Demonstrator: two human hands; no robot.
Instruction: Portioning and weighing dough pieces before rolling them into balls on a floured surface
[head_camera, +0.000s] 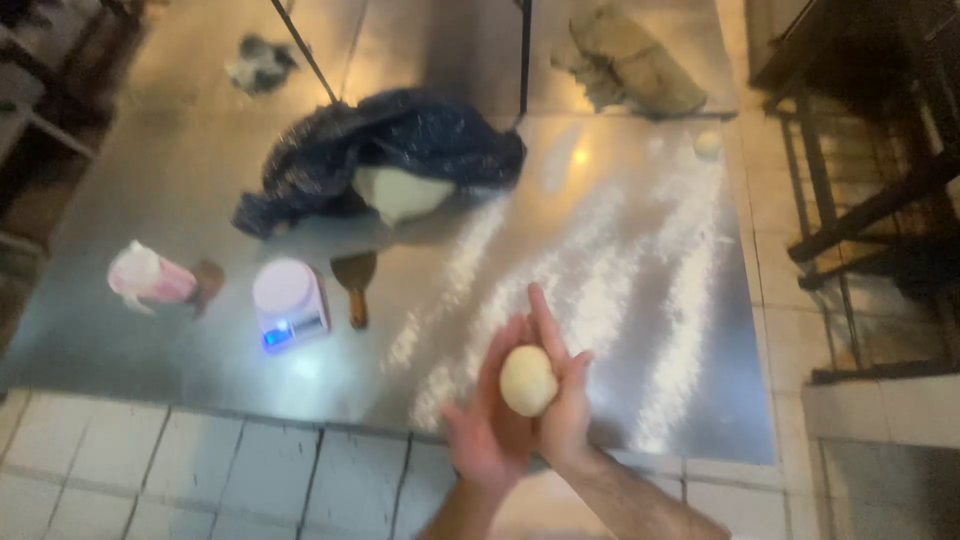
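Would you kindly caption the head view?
Both hands cup a dough ball above a steel table.

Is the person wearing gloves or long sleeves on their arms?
No. Both the left hand and the right hand are bare, with no gloves. The forearms are bare too, as far as the picture shows, so no sleeves reach down here. No watch, ring or bracelet shows, though the picture is a bit blurry. The right forearm looks hairy.
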